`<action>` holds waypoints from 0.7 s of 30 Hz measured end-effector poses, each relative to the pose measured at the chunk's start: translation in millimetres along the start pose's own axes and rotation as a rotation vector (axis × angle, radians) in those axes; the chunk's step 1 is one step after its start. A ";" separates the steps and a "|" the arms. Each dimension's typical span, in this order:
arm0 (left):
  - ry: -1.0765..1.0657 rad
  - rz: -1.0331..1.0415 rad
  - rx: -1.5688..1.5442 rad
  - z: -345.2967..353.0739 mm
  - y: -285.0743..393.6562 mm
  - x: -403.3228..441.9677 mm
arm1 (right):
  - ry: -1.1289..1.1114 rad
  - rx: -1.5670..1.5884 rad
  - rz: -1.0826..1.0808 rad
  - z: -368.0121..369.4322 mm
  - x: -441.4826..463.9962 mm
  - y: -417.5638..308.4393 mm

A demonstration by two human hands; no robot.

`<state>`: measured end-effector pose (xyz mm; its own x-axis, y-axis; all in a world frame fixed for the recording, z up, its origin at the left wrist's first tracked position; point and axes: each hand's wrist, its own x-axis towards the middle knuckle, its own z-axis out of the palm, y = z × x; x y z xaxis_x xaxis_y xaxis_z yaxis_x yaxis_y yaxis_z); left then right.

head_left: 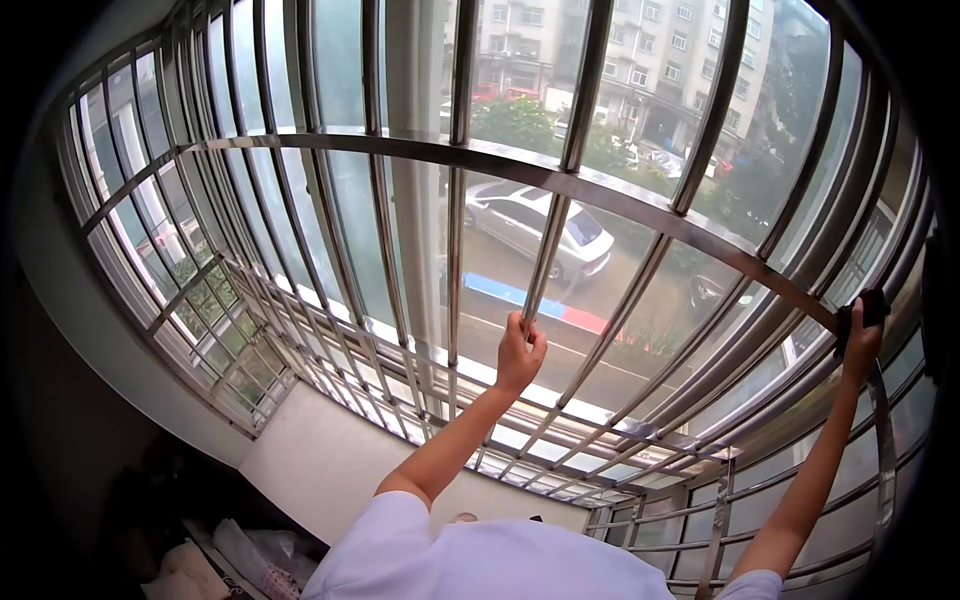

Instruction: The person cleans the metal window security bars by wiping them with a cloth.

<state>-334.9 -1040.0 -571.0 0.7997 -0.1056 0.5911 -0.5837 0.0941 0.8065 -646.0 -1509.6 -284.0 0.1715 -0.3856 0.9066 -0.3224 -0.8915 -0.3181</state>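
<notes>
My left hand [522, 355] is closed around a thin vertical metal bar [543, 265] of the window grille, below the grille's broad horizontal rail [480, 160]. Far to the right, my raised right hand [862, 345] is closed on a dark cloth [873, 306], though its exact kind is hard to make out. That cloth lies against the right end of the horizontal rail. Both arms are stretched up and forward, and part of the right-hand fingers is hidden behind the dark cloth.
The metal grille surrounds me on the front and both sides, with glass panes [345, 230] behind it. A pale ledge [335, 440] runs below. Plastic bags [255, 555] lie at the lower left. Outside are a silver car [545, 225] and buildings [650, 45].
</notes>
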 end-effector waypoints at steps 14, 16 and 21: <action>-0.157 0.050 -0.019 -15.2 3.0 -0.9 | 0.364 0.488 0.098 108.2 -198.0 -267.1; -0.134 0.071 0.058 -21.3 9.3 -8.8 | 0.219 0.664 0.033 132.5 -232.2 -307.1; -0.052 0.024 0.201 -45.4 12.2 -78.8 | -0.317 0.789 -0.185 145.3 -329.2 -360.8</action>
<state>-398.6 -985.6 -608.4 0.7799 -0.1569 0.6060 -0.6231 -0.1019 0.7755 -451.0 -1095.6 -507.9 0.4465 -0.1618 0.8800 0.4551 -0.8057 -0.3791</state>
